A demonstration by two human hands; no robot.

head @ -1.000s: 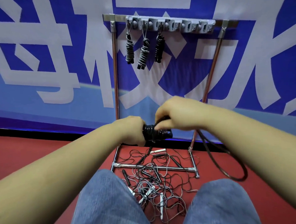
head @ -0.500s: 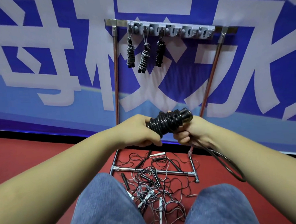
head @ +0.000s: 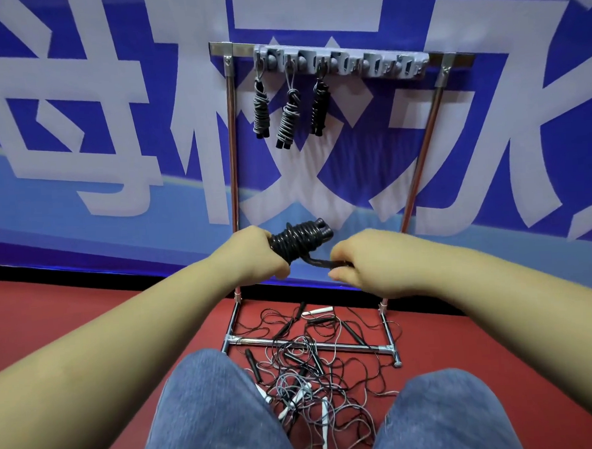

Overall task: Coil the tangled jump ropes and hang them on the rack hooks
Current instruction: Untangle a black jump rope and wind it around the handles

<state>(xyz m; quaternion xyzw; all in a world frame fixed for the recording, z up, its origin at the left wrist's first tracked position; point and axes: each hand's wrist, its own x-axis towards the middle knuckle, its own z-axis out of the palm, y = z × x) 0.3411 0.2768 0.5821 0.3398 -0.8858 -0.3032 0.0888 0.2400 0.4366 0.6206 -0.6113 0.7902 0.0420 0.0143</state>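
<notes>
So the left hand [head: 255, 257] has its fingers wrapped tight around the near end of a coiled black jump rope [head: 300, 237], and the bundle sticks out away from that hand, tilted up toward the wall, with the two handle ends poking out at the far tip. The right hand [head: 368, 261] is just beside it, fingers curled around the loose tail of the same rope [head: 319, 262], which runs short and taut from the base of the coil straight into that fist. Both hands are held up in front of the chest, close together but not touching. Above and beyond the hands is the metal rack [head: 233, 179], with a grey hook strip [head: 344, 64] along its top bar. Three ropes already wrapped up are hanging from hooks at the left end of it: one dark grey bundle [head: 261, 111], a lighter grey one [head: 287, 118] next to it, and a black one [head: 319, 108]. Below the hands, on the red floor [head: 70, 322] around the rack's foot bar, there's a messy tangle of ropes [head: 305, 371], thin cords with black and white handles all knotted together. Nearest to the camera, under the forearms, are two knees in blue jeans [head: 208, 411].
</notes>
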